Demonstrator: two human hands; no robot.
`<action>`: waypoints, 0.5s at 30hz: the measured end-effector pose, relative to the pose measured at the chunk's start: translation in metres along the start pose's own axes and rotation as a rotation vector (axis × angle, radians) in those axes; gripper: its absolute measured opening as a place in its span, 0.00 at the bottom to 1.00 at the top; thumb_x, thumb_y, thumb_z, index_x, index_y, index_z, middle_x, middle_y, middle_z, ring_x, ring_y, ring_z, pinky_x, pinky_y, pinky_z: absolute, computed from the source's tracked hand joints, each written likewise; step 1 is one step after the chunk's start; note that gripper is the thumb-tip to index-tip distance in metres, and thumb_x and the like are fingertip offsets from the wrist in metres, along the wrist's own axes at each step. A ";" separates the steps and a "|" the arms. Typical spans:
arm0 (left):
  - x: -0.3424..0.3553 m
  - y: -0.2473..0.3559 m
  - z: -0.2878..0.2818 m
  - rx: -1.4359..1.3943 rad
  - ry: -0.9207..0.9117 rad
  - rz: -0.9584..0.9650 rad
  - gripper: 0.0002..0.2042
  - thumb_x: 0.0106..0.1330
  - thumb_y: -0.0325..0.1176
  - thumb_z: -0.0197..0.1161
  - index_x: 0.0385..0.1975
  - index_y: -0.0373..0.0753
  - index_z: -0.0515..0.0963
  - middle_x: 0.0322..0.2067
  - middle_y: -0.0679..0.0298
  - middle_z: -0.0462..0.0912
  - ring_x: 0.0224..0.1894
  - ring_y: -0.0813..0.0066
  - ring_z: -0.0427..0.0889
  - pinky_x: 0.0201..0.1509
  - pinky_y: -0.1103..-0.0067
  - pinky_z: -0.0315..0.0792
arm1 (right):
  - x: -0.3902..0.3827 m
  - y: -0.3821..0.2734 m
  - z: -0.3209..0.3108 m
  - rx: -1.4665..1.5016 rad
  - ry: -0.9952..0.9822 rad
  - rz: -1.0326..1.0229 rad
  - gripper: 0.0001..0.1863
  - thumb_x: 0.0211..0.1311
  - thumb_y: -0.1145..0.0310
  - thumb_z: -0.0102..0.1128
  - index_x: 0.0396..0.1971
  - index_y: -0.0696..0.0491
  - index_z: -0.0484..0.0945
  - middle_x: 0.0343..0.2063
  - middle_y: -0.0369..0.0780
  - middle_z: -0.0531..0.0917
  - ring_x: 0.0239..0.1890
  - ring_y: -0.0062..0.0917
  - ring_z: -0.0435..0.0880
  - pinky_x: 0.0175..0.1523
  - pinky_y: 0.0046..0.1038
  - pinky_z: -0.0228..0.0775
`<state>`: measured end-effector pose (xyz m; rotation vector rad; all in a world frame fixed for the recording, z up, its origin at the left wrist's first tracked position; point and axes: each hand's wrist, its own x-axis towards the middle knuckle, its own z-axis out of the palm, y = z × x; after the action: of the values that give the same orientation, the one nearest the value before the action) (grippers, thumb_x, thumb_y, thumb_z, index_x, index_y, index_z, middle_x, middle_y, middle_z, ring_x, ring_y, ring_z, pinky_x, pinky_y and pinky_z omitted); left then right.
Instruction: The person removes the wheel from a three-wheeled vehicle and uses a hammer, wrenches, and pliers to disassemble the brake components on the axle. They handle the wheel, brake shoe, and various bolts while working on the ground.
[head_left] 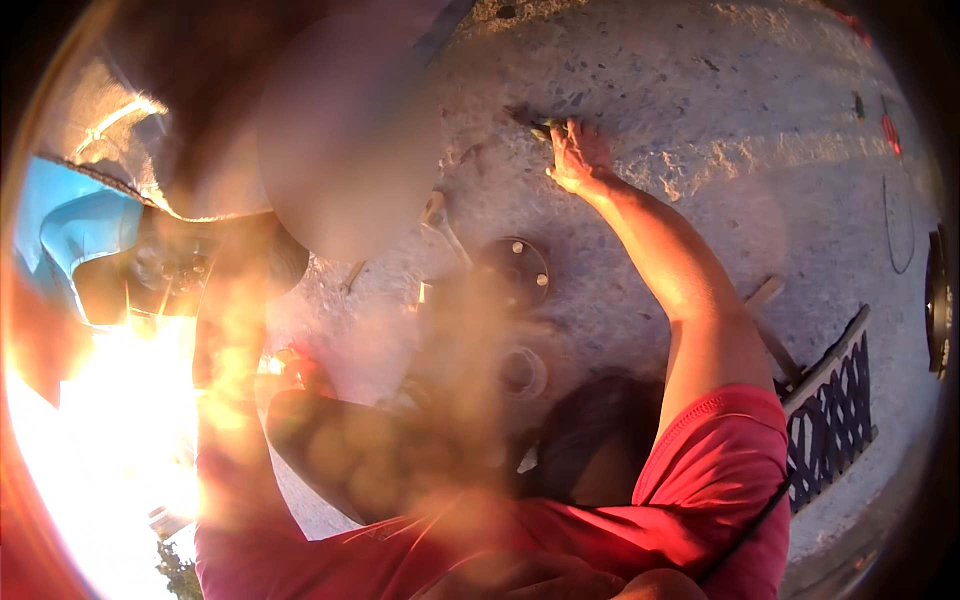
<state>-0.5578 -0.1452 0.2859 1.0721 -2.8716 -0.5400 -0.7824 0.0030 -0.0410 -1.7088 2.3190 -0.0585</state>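
Observation:
My right hand [580,158] reaches far forward to the rough ground, fingers stretched out and slightly apart. Its fingertips are at a small dark and greenish object [543,128], whose kind I cannot make out. On the left, my left forearm [235,345] extends up into strong glare beside a dark machine part [170,265]; blur and shadow hide the fingers of that hand. In front of my body lie a round dark flange with bright bolt heads [518,268], a wrench [445,228] and a ring-shaped part [522,372].
A low stool with a woven dark seat [835,415] stands at my right. Blue bodywork [85,220] and blinding sunlight fill the left side. At the far right are a thin cord [895,240] and a dark round object [937,300]. A pale blur covers the upper middle.

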 end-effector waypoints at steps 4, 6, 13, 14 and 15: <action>0.003 0.015 0.002 -0.036 -0.022 -0.069 0.18 0.76 0.46 0.54 0.43 0.37 0.84 0.27 0.62 0.83 0.31 0.73 0.81 0.41 0.72 0.75 | 0.026 0.006 0.000 0.040 0.009 0.037 0.35 0.52 0.48 0.73 0.57 0.52 0.76 0.50 0.46 0.81 0.53 0.40 0.81 0.55 0.44 0.71; -0.003 0.008 0.010 0.027 0.031 -0.032 0.19 0.77 0.47 0.52 0.42 0.36 0.84 0.25 0.62 0.83 0.29 0.73 0.81 0.39 0.73 0.74 | 0.023 -0.001 -0.008 0.130 0.049 -0.053 0.25 0.55 0.51 0.70 0.45 0.53 0.81 0.44 0.46 0.84 0.45 0.36 0.84 0.46 0.41 0.74; -0.001 0.011 0.022 0.253 0.148 0.053 0.21 0.78 0.46 0.50 0.38 0.36 0.85 0.23 0.60 0.82 0.25 0.72 0.80 0.34 0.74 0.74 | 0.023 0.007 -0.039 1.827 -0.958 0.171 0.14 0.62 0.59 0.59 0.39 0.53 0.81 0.31 0.40 0.84 0.29 0.24 0.84 0.34 0.27 0.81; -0.002 0.012 0.024 0.252 0.200 0.030 0.21 0.78 0.46 0.50 0.37 0.36 0.85 0.23 0.59 0.82 0.25 0.72 0.80 0.34 0.73 0.74 | 0.019 0.004 -0.038 1.894 -0.916 0.210 0.10 0.61 0.62 0.61 0.36 0.53 0.79 0.27 0.39 0.83 0.28 0.24 0.84 0.29 0.28 0.77; -0.001 0.001 0.028 0.258 0.225 0.030 0.20 0.78 0.45 0.51 0.36 0.36 0.85 0.23 0.59 0.82 0.25 0.72 0.80 0.33 0.73 0.74 | 0.007 -0.006 -0.046 1.958 -0.878 0.261 0.08 0.61 0.65 0.64 0.32 0.52 0.77 0.24 0.38 0.81 0.27 0.24 0.84 0.24 0.28 0.74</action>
<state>-0.5614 -0.1355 0.2604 1.0398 -2.8028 -0.0416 -0.7896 -0.0113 0.0029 -0.2032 0.8003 -0.9004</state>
